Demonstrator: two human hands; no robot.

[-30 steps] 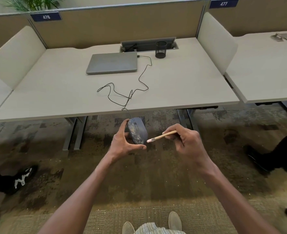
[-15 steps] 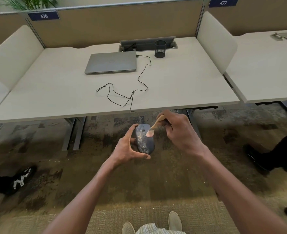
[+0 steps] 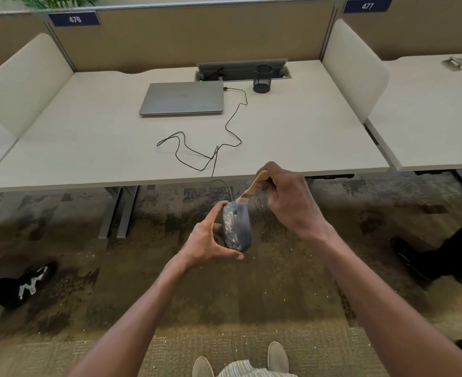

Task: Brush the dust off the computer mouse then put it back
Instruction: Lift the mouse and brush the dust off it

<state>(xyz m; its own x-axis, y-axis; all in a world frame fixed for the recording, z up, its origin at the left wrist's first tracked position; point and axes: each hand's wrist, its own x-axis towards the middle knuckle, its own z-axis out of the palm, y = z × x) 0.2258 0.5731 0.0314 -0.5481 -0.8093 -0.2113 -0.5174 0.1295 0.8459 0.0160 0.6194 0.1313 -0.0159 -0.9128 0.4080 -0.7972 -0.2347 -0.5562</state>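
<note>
Left hand (image 3: 206,242) of ours gripped the computer mouse (image 3: 236,227) just below the middle of the frame, thumb curled under its near end and fingers round its far side, holding it in the air over the carpet (image 3: 265,295), clear of the surface (image 3: 88,148). We saw pale dust blotches across the mouse's left half. Our right hand (image 3: 289,198) pinched the wooden handle of a small brush (image 3: 253,187), and its bristles touched the far right end of the mouse. From the mouse a black cable (image 3: 224,131) rose over the front edge of the surface and wandered in loops up to a closed grey laptop (image 3: 182,98) in the upper centre. Just right of the laptop stood a black mesh cup (image 3: 262,78). Blue number plates marked 476 (image 3: 74,19) and 477 (image 3: 367,6) sat on the partition in the upper left and upper right. Dark shoes of other people (image 3: 31,284) showed at the frame's left and right edges.
</note>
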